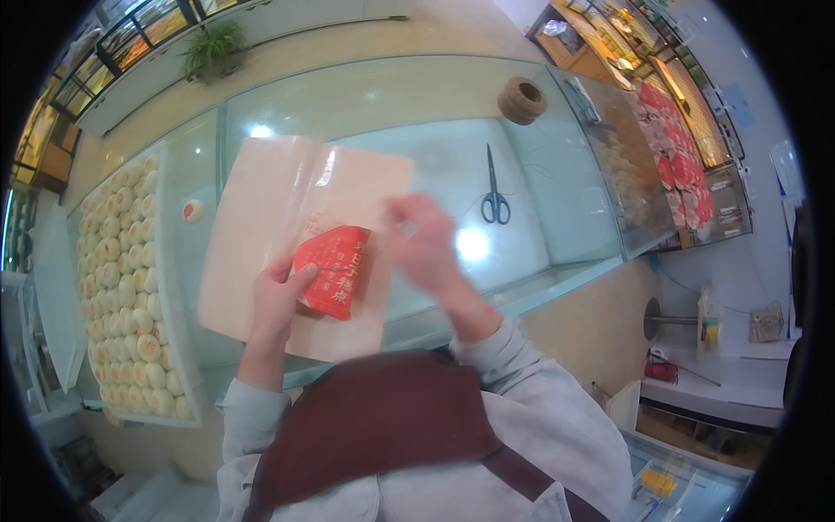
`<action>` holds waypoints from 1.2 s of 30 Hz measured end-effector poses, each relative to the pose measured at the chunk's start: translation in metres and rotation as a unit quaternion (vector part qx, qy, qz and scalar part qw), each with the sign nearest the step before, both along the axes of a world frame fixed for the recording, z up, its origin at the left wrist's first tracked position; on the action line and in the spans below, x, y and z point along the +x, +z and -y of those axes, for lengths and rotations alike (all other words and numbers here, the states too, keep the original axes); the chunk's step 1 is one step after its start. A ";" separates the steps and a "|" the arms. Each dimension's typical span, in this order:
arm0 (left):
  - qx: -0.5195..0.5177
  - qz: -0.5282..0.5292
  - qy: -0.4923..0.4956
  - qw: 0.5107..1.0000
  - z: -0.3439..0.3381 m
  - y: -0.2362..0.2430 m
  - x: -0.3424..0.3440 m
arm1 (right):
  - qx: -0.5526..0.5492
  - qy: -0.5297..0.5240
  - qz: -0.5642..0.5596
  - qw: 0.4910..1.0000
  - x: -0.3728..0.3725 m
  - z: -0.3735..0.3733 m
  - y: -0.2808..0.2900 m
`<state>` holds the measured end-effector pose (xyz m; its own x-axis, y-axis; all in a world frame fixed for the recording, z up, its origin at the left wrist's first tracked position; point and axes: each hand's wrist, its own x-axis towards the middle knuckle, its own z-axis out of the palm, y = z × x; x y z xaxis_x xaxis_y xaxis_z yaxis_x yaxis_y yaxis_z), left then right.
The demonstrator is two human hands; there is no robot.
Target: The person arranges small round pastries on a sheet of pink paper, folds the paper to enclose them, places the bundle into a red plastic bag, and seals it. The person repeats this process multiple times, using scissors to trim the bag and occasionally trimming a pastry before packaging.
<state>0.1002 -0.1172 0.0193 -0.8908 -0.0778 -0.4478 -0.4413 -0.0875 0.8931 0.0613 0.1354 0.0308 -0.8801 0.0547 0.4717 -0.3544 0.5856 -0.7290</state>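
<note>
My left hand [280, 291] grips a red paper-wrapped package [335, 265] with pale printing, resting over sheets of pale pink paper [252, 204] on the glass counter. My right hand [422, 239] is raised just right of the package, somewhat blurred, fingers curled; a faint thin strand may hang from them, but I cannot make it out clearly. Dark-handled scissors [494, 196] lie open-side down to the right of the paper, with loose thin string nearby. A brown spool of string [520, 100] stands at the back right. A single pale pastry with a red mark [193, 210] lies left of the paper.
A white tray [187, 383] of several pastries fills the left end. Beyond a glass panel at right are more baked goods [622, 165] and red packages [683, 174]. Behind stand display shelves and a plant [213, 52]; a white side desk [722, 374] is at lower right.
</note>
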 end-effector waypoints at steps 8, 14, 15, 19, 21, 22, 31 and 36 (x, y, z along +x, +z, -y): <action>0.015 -0.013 -0.010 1.000 0.004 -0.010 -0.001 | 0.232 -0.217 0.282 0.905 -0.101 -0.180 -0.029; 0.025 0.010 0.009 1.000 0.000 -0.003 0.002 | 0.095 -0.230 0.251 0.936 -0.075 -0.172 -0.002; 0.035 0.021 0.019 0.999 -0.001 -0.001 0.004 | 0.060 -0.222 0.203 0.952 -0.059 -0.174 0.002; 0.031 -0.004 0.019 0.999 -0.005 0.004 0.005 | 0.057 -0.359 0.216 0.906 -0.015 -0.211 -0.005; 0.036 0.034 0.021 0.999 -0.006 0.004 0.005 | 0.122 -0.361 0.277 0.882 -0.007 -0.224 -0.015; 0.036 0.024 0.021 0.999 -0.006 0.004 0.006 | 0.153 -0.365 0.317 0.862 -0.005 -0.224 -0.020; 0.041 -0.039 0.056 0.997 -0.010 0.000 0.006 | 0.107 0.164 0.032 0.980 0.014 -0.035 -0.004; -0.001 -0.107 0.146 0.983 0.005 0.010 0.006 | 0.215 0.232 0.124 0.940 -0.007 0.019 -0.001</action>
